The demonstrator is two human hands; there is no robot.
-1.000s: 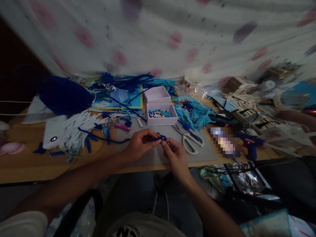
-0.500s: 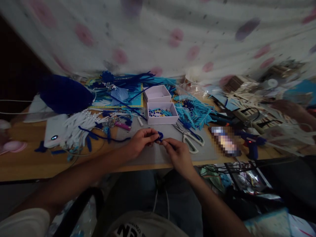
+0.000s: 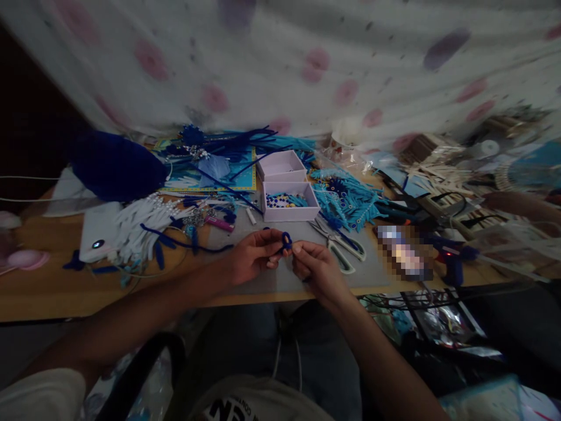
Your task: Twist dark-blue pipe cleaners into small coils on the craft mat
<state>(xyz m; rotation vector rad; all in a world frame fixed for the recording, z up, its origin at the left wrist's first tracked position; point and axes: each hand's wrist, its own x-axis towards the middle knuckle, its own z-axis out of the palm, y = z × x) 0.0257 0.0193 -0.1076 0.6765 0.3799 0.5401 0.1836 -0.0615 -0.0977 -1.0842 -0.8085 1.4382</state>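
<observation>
Between my fingertips is a dark blue pipe cleaner [image 3: 286, 240], bent into a small loop. My left hand [image 3: 255, 252] pinches it from the left, thumb against fingers. From the right, my right hand [image 3: 314, 264] grips its other side. Both hands hover over the grey mat [image 3: 263, 282] near the table's front edge. Just right of my right hand lie white-handled scissors [image 3: 339, 251]. Beyond my hands, a pale pink box [image 3: 291, 211] holds beads and light blue pieces, with a second pale box part [image 3: 283, 166] behind it.
White stems with pearl tips [image 3: 146, 231] and a loose blue pipe cleaner [image 3: 188, 245] lie left. Light blue pieces [image 3: 350, 199] are heaped right of the box. Farther right are a blurred phone [image 3: 405, 251] and a blue glue gun [image 3: 453, 260]. Another person's arm [image 3: 521, 204] reaches in.
The blue loop now stands more open and visible between my fingertips. My right hand has turned slightly, its fingers curling in more. The view has shifted a little.
</observation>
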